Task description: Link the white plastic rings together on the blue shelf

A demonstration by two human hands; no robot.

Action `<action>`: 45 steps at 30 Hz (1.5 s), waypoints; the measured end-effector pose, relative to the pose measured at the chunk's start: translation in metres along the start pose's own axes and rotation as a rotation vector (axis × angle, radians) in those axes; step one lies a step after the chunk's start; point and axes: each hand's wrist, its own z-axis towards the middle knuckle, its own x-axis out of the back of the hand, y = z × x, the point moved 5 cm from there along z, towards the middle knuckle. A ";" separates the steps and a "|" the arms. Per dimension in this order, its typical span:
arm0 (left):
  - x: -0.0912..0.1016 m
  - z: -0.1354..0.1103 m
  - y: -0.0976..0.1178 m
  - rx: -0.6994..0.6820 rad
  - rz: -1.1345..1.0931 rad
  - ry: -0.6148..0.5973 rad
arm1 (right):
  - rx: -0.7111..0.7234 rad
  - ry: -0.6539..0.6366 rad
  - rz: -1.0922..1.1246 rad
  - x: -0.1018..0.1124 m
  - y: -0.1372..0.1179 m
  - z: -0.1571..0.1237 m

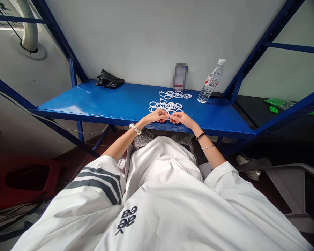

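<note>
I'm seeing a capped bottle [209, 84] holding clear liquid on the blue desk [107, 101], while a black bag [108, 79] is hiding its contents. Thin white rings [165, 105] are lying in two loose clusters. I'm watching both forearms reach over the front edge, the left hand [159, 115] and right hand [179, 118] meeting beside the nearer cluster, fingers curling in, tips pinching one ring [171, 111] between them.

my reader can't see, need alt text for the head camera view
A person's left hand and right hand meet, seemingly pinching a white ring, at the near edge of a blue table. More white rings lie beyond, with a black bag left and a water bottle right.
</note>
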 end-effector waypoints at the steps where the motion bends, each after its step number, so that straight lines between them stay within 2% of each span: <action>1: 0.000 0.000 0.000 0.002 0.001 0.002 | 0.001 0.001 -0.001 0.000 0.000 0.000; 45: -0.001 -0.001 0.006 0.033 0.024 0.020 | 0.008 -0.006 -0.011 -0.002 -0.003 0.001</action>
